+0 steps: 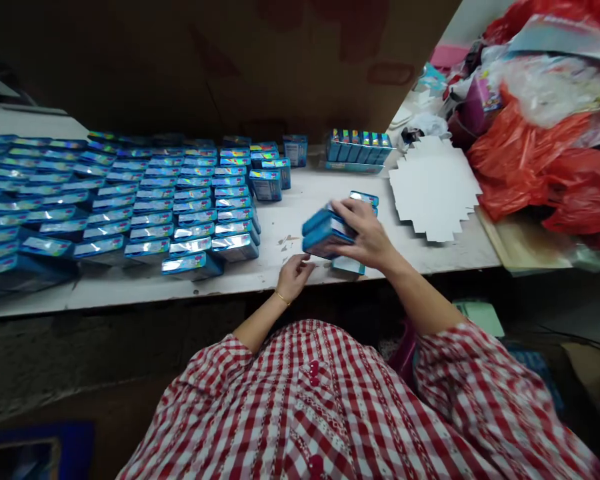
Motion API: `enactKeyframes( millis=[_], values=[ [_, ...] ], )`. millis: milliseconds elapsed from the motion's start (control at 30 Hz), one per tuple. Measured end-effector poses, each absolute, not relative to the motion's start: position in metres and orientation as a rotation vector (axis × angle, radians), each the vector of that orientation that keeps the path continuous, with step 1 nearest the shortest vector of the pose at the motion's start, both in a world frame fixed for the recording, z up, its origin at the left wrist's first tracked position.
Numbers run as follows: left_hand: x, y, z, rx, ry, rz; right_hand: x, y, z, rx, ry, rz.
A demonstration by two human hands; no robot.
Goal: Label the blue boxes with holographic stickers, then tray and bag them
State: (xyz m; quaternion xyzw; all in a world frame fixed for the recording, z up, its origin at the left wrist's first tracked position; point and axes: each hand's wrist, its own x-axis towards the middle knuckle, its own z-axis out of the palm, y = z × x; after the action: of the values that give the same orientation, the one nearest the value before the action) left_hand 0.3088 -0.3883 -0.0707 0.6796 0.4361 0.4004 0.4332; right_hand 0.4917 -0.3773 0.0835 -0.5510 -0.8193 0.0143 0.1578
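My right hand [364, 233] is closed around a pair of small blue boxes [325, 230], held tilted just above the table and slightly blurred by motion. To the left of these boxes, my left hand [294, 277] is close to the table's front edge. Its fingers are loosely bent, a little apart, and I see nothing in them. Below and behind my right hand, other blue boxes [349, 265] lie partly hidden on the table. Rows of upright blue boxes [195, 200] with shiny tops fill the table's left side.
A tray of blue boxes [357, 150] stands at the back. Flat white cut cardboard [434, 190] lies at the right, beside red plastic bags [540, 167]. A large brown carton [205, 67] overhangs the back of the white table [280, 230]. A few blue boxes [267, 185] stand apart from the rows.
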Motion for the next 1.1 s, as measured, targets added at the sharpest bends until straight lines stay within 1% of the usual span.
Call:
enactKeyframes(
  millis=[67,133,233,333,700,933,1100],
  values=[
    [0.325,-0.392,-0.071,1.762,1.042,0.985,0.519,-0.411,0.08,-1.635,-2.325,-0.039],
    [0.34,-0.393,-0.072,1.811,1.015,0.98,0.535,-0.431,0.063,-1.69,-2.316,-0.112],
    [0.356,-0.393,-0.077,1.85,1.01,0.949,0.544,-0.441,0.033,-1.739,-2.313,-0.173],
    [0.362,-0.395,-0.081,1.894,1.056,0.9,0.541,-0.438,0.02,-1.794,-2.327,-0.182],
    [0.36,-0.4,-0.077,2.068,1.084,0.856,0.522,-0.434,0.054,-1.993,-2.369,-0.118],
    [0.364,-0.401,-0.072,2.127,1.131,0.838,0.53,-0.43,0.045,-1.981,-2.302,-0.107],
    [0.367,-0.402,-0.07,2.223,1.15,0.752,0.535,-0.439,0.039,-1.95,-2.322,-0.111]
  ],
)
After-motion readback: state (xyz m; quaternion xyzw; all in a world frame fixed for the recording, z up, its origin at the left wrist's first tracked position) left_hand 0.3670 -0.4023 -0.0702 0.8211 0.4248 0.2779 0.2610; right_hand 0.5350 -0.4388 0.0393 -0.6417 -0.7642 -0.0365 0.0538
